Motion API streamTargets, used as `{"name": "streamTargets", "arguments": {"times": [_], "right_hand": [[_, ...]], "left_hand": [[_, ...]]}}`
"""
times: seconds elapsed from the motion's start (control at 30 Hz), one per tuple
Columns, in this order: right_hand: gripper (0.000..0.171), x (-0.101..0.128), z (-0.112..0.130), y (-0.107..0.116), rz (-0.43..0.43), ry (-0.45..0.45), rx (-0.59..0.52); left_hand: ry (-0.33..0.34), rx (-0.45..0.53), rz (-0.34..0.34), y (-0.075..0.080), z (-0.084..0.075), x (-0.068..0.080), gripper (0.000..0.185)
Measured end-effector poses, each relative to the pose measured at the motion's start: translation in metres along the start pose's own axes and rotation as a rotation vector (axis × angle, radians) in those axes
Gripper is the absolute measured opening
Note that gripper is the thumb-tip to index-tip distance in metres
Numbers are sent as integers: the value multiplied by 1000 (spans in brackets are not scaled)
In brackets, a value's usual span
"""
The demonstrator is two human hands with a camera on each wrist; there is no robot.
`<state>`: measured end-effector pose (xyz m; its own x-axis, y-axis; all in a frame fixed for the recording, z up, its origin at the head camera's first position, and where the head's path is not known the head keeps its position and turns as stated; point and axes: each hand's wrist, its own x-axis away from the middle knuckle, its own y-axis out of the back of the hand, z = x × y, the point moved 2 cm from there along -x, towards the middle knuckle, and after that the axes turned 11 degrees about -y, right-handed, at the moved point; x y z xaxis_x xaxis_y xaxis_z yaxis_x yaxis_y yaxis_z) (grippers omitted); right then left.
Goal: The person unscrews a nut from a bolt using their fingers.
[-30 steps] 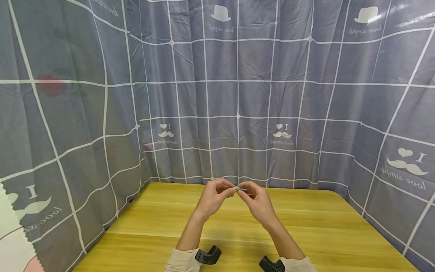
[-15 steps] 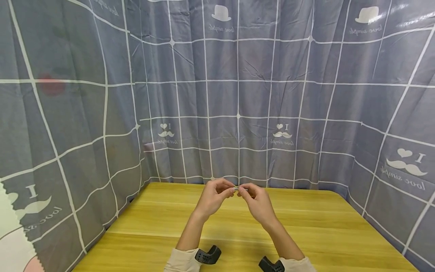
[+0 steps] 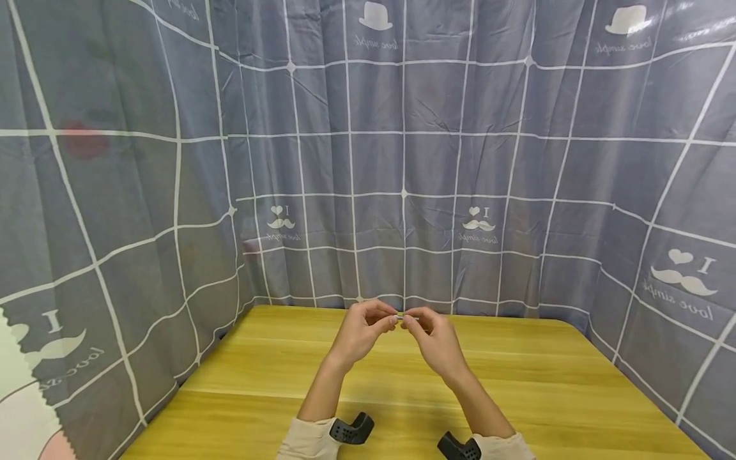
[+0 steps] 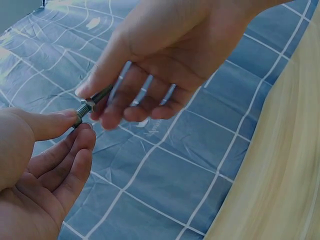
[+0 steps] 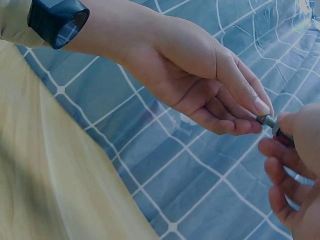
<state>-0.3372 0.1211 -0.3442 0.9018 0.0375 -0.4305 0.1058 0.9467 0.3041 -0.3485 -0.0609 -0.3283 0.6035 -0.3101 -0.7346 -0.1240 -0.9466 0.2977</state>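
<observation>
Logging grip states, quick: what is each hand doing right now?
Left hand: thumb and forefinger pinch the threaded end of a small bolt.
Right hand: fingertips pinch the bolt's other end.

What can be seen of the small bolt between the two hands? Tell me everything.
The bolt is a small grey metal piece with a threaded shank; a ring like a nut or washer sits on the thread. It lies roughly level in the air above the wooden table, touching nothing but fingers. The left hand pinches the threaded end between thumb and forefinger, and the right hand pinches the other end, which its fingers hide. In the head view it shows only as a tiny pale sliver.
</observation>
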Motion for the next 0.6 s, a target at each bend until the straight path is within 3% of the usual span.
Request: {"name": "streamTargets", "arguments": {"times": [0.17, 0.3, 0.5, 0.6], "right_hand": [[19, -2, 2, -1, -9, 67, -11], [27, -2, 2, 0, -8, 41, -25], [15, 0, 0, 1, -18, 29, 2], [16, 1, 1, 0, -8, 49, -18]], "left_hand": [[6, -6, 2, 1, -1, -1, 9], [-10, 4, -4, 1, -2, -2, 9], [-2, 14, -2, 0, -1, -1, 9], [4, 9, -2, 0, -1, 0, 9]]}}
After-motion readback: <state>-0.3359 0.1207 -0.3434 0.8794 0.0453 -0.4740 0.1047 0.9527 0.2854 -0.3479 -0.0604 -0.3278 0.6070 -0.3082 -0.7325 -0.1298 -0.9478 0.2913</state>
